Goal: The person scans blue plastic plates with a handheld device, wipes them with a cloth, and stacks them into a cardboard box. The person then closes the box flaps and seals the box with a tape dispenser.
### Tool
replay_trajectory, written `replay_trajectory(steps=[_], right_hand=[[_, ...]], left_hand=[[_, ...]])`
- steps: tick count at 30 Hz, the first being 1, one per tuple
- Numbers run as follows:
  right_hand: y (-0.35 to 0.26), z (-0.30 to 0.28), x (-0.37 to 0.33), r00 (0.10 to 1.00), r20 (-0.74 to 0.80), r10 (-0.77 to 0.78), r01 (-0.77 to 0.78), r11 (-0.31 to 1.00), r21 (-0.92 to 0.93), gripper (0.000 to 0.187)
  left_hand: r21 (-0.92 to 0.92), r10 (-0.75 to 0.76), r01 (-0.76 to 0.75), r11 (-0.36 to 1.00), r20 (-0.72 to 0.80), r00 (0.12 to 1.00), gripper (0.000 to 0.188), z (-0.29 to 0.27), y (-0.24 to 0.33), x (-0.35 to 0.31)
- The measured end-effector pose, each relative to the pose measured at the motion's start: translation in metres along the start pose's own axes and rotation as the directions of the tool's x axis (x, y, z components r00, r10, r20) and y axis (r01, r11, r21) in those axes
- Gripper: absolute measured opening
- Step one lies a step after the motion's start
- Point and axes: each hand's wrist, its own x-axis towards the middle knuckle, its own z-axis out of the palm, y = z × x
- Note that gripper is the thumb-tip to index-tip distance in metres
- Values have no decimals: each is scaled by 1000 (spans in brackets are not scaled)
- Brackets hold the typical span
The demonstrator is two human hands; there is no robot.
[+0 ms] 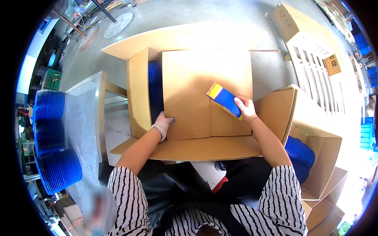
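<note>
A large open cardboard box (138, 92) stands in front of me with its flaps spread. Inside lies a cardboard sheet (189, 92), and ribbed blue discs (155, 84) show in the gap at its left. My left hand (162, 124), in a pale glove, grips the sheet's lower left edge. Its thumb rests on top, while the other fingers are partly hidden at the edge. Over the right part of the sheet, my bare right hand (246, 107) is closed around one end of a small blue-and-yellow carton (223, 99), held tilted.
Stacks of blue discs (59, 169) stand on a metal-edged table (80, 122) at left. Close at my right is another open box (323, 157) with blue discs (301, 155). A wooden pallet (311, 82) carrying closed cartons (303, 29) lies at the far right.
</note>
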Motion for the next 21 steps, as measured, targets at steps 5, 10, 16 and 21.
replay_trajectory(steps=[5,10,16,21], right_hand=[[-3,4,1,1000,-8,-25,25,1000,14,49],[1,2,1,1000,-6,-20,20,1000,21,49],[3,0,3,1000,-3,-23,23,998,56,48],[3,2,3,1000,19,-15,13,995,99,49]], left_hand=[[147,55,-50,988,-32,998,44,-13,-26,22],[152,98,-92,984,-36,994,42,-15,-33,24],[335,140,-109,936,-70,988,42,-21,-33,32],[512,183,-122,850,-70,981,55,-31,-42,43]])
